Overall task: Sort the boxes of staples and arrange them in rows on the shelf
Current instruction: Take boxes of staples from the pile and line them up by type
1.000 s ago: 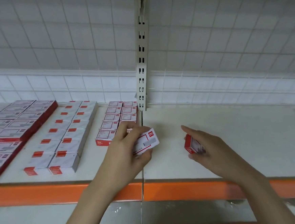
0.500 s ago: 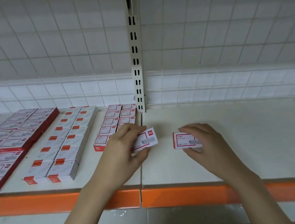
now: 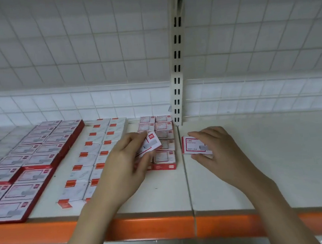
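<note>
I see my left hand [image 3: 125, 163] holding a small white-and-red staple box [image 3: 150, 144] tilted above the double row of small boxes [image 3: 163, 141] on the shelf [image 3: 265, 161]. My right hand [image 3: 214, 150] pinches a second staple box [image 3: 193, 145] face up, just right of the seam by the slotted upright [image 3: 177, 72]. Further left lie two rows of white boxes with orange labels [image 3: 95, 156], then larger red-edged boxes [image 3: 34, 160]. An orange strip [image 3: 155, 226] edges the shelf front.
</note>
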The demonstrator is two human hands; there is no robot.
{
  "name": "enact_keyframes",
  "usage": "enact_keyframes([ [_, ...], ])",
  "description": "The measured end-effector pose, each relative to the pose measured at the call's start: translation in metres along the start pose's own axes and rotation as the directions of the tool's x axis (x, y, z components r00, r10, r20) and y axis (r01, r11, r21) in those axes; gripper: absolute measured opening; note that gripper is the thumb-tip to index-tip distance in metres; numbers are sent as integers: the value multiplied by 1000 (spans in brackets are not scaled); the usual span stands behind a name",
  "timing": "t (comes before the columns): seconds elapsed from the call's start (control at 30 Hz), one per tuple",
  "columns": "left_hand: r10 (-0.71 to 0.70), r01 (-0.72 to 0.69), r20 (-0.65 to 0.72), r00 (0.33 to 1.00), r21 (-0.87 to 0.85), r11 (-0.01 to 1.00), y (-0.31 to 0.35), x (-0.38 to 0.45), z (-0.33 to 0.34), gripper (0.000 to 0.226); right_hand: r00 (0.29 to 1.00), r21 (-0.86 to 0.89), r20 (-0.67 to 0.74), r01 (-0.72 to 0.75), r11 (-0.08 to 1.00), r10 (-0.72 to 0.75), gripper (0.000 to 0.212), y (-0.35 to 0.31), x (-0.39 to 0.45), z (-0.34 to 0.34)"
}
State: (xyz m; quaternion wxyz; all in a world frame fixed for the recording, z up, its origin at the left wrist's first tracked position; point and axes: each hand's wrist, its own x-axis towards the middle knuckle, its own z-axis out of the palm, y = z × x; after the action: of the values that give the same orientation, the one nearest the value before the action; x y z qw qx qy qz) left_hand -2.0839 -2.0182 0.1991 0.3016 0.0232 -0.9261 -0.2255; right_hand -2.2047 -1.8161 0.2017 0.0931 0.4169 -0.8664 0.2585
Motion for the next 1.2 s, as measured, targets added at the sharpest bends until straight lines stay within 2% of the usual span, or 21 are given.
enact_keyframes([
  [0.23, 46, -50, 38, 998, 113, 992, -95, -12, -74, 47, 999, -57, -32, 24, 998, -26, 50, -99, 49, 56],
  [0.47, 52, -69, 145, 988, 114, 991, -174, -40, -158, 49, 995, -64, 95, 40, 997, -34, 56, -207, 78, 110],
  [0.6, 53, -66, 157, 986, 75, 995, -207, -59, -188, 47, 991, 15, 131, 35, 999, -37, 56, -250, 84, 136],
  [0.97, -35, 29, 182, 983, 37, 999, -251, -99, -207, 52, 967, 2, 250, 47, 999, -46, 54, -304, 78, 182],
  [1.2, -29, 32, 141, 990, -21, 999, -258, -105, -204, 44, 977, -30, 210, 49, 998, -41, 41, -307, 81, 188],
])
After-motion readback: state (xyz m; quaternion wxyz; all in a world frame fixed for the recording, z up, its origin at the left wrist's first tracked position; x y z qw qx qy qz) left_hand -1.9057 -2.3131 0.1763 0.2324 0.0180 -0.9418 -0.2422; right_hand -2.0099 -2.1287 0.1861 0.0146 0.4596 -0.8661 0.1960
